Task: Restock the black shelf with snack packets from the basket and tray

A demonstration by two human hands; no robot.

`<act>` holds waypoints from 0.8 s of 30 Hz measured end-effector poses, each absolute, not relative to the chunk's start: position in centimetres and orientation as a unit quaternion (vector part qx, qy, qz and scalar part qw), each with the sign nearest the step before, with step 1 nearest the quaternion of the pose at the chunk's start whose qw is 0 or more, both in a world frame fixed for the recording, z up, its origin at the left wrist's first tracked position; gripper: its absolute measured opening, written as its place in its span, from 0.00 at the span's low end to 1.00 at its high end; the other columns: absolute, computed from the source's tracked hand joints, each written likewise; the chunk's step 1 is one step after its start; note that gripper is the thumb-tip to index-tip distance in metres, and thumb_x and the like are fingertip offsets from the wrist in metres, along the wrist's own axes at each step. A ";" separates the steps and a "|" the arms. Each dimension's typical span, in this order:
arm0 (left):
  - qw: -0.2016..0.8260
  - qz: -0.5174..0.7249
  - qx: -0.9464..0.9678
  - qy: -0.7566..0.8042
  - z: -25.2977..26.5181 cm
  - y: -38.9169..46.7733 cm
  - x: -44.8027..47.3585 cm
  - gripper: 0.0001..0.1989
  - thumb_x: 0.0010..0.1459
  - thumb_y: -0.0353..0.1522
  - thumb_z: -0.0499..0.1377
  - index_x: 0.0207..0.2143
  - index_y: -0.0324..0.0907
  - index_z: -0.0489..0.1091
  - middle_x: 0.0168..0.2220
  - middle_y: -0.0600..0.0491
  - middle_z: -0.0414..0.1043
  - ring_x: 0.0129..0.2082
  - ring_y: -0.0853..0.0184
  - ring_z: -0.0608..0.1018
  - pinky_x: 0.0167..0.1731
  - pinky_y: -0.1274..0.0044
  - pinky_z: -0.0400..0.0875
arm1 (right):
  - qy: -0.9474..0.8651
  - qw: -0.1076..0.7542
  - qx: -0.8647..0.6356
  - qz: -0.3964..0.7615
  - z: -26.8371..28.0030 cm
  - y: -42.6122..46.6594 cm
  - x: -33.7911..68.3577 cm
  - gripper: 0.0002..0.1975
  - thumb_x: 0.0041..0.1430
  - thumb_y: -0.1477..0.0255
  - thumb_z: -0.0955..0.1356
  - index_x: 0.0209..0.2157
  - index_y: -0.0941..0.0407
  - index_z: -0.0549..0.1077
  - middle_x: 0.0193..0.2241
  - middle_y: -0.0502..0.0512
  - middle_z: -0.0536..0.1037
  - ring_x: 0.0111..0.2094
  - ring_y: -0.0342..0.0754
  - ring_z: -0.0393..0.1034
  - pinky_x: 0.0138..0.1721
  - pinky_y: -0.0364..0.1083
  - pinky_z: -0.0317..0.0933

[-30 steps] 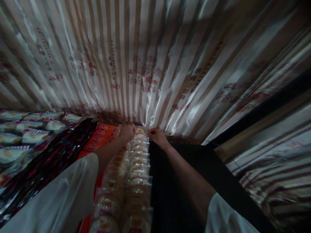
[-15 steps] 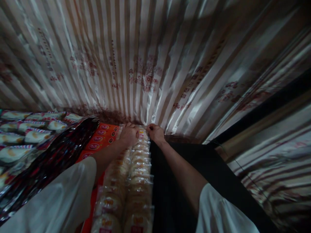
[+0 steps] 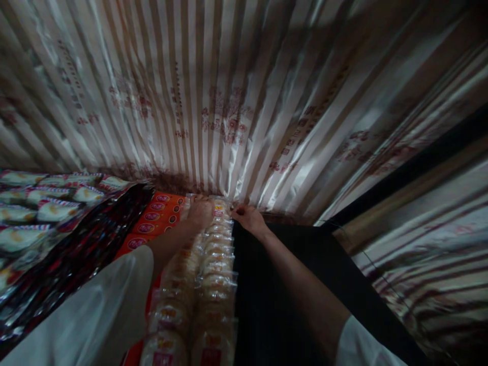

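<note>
Two long rows of round pale pastries in clear wrappers (image 3: 214, 264) run away from me to the back of the surface. My left hand (image 3: 200, 212) is closed, its fingers curled over the wrapped pastries at the far end of the left row. Just past the far right corner of the rows is my right hand (image 3: 248, 218). Its thumb and forefinger are pinched together beside the last packets; whether a wrapper edge is between them I cannot make out. The near packets lean with their printed labels facing up.
Orange printed boxes (image 3: 156, 216) lie left of the rows. Beyond them are dark shiny packaging (image 3: 91, 249) and several white snack packets (image 3: 57, 211). A black surface (image 3: 274, 284) spreads to the right. Striped shiny sheeting (image 3: 229, 101) hangs behind, with a dark bar (image 3: 400, 173) at right.
My right hand has moved slightly right and down, away from the packets' edge. My left hand has shifted a little left and stays on the row.
</note>
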State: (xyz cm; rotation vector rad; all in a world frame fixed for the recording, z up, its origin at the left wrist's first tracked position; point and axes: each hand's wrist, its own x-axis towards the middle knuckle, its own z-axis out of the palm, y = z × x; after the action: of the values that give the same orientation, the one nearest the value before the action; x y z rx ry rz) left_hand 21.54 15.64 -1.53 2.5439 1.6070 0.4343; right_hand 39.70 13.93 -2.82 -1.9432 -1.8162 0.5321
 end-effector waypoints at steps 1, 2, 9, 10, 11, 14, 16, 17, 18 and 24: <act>0.057 0.148 0.833 0.530 -1.5 15.6 21.5 0.09 0.54 0.27 0.51 0.33 0.38 0.71 0.38 0.45 0.74 0.44 0.58 0.70 0.49 0.65 0.56 | -0.657 0.214 -0.695 0.198 -2.8 14.0 39.6 0.09 0.53 0.63 0.68 0.27 0.53 0.74 0.25 0.48 0.76 0.29 0.44 0.70 0.29 0.40 0.57; 0.063 0.152 0.831 0.532 -1.4 15.6 21.4 0.10 0.55 0.27 0.51 0.33 0.39 0.71 0.38 0.46 0.74 0.44 0.59 0.70 0.49 0.65 0.56 | -0.659 0.218 -0.693 0.195 -2.8 14.0 39.5 0.07 0.53 0.65 0.68 0.27 0.53 0.74 0.25 0.48 0.76 0.28 0.43 0.70 0.28 0.40 0.57; 0.030 0.192 0.829 0.524 -1.1 15.3 20.5 0.11 0.56 0.32 0.53 0.40 0.42 0.71 0.42 0.49 0.72 0.47 0.59 0.68 0.48 0.69 0.59 | -0.615 0.287 -0.721 0.137 -3.3 14.2 37.6 0.07 0.56 0.66 0.66 0.28 0.53 0.73 0.25 0.48 0.76 0.27 0.43 0.68 0.27 0.40 0.55; 0.028 0.193 0.831 0.520 -1.2 15.3 20.4 0.12 0.55 0.32 0.54 0.42 0.43 0.70 0.43 0.49 0.72 0.47 0.59 0.67 0.49 0.68 0.59 | -0.609 0.292 -0.723 0.145 -3.4 14.2 37.5 0.07 0.56 0.66 0.66 0.28 0.54 0.72 0.25 0.48 0.76 0.28 0.43 0.68 0.27 0.39 0.56; 0.030 0.191 0.834 0.516 -1.2 15.2 20.3 0.13 0.55 0.32 0.55 0.43 0.44 0.70 0.44 0.50 0.72 0.48 0.59 0.67 0.50 0.68 0.58 | -0.603 0.297 -0.723 0.156 -3.5 14.1 37.4 0.07 0.56 0.66 0.66 0.28 0.54 0.72 0.25 0.48 0.76 0.28 0.43 0.69 0.28 0.39 0.56; 0.045 0.170 0.839 0.515 -1.3 15.1 20.4 0.10 0.53 0.31 0.55 0.39 0.43 0.72 0.43 0.50 0.73 0.48 0.60 0.68 0.51 0.66 0.56 | -0.594 0.311 -0.720 0.181 -3.6 13.8 37.6 0.08 0.56 0.65 0.65 0.29 0.54 0.72 0.26 0.48 0.76 0.28 0.42 0.69 0.30 0.39 0.58; 0.056 0.169 0.832 0.525 -1.3 15.1 20.7 0.09 0.53 0.30 0.54 0.35 0.42 0.73 0.41 0.50 0.74 0.47 0.60 0.68 0.51 0.65 0.56 | -0.596 0.311 -0.719 0.176 -3.5 13.5 38.0 0.10 0.56 0.63 0.65 0.30 0.54 0.72 0.27 0.49 0.76 0.29 0.43 0.70 0.31 0.40 0.58; 0.059 0.173 0.828 0.531 -1.3 15.1 20.9 0.09 0.53 0.29 0.54 0.35 0.42 0.73 0.40 0.49 0.74 0.46 0.60 0.68 0.50 0.65 0.57 | -0.600 0.305 -0.719 0.171 -3.4 13.2 38.2 0.11 0.56 0.61 0.65 0.30 0.54 0.73 0.27 0.49 0.77 0.30 0.44 0.70 0.30 0.41 0.58; 0.061 0.177 0.823 0.536 -1.3 15.1 21.0 0.10 0.52 0.29 0.54 0.35 0.42 0.73 0.40 0.48 0.74 0.46 0.59 0.69 0.50 0.64 0.57 | -0.605 0.294 -0.720 0.172 -3.3 12.9 38.5 0.12 0.56 0.60 0.65 0.29 0.53 0.73 0.27 0.49 0.77 0.30 0.44 0.70 0.30 0.41 0.58; 0.067 0.196 0.812 0.546 -1.4 15.2 21.1 0.10 0.52 0.29 0.54 0.35 0.43 0.73 0.39 0.49 0.74 0.45 0.59 0.69 0.49 0.66 0.58 | -0.634 0.271 -0.679 0.251 -3.7 11.6 39.4 0.12 0.51 0.59 0.67 0.25 0.54 0.74 0.24 0.48 0.77 0.27 0.44 0.70 0.28 0.41 0.58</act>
State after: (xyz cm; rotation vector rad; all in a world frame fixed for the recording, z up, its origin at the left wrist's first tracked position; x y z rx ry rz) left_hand 21.08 15.16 -1.45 2.4465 1.6463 0.5911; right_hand 39.42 11.56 -3.67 -1.8304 -1.7077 0.6766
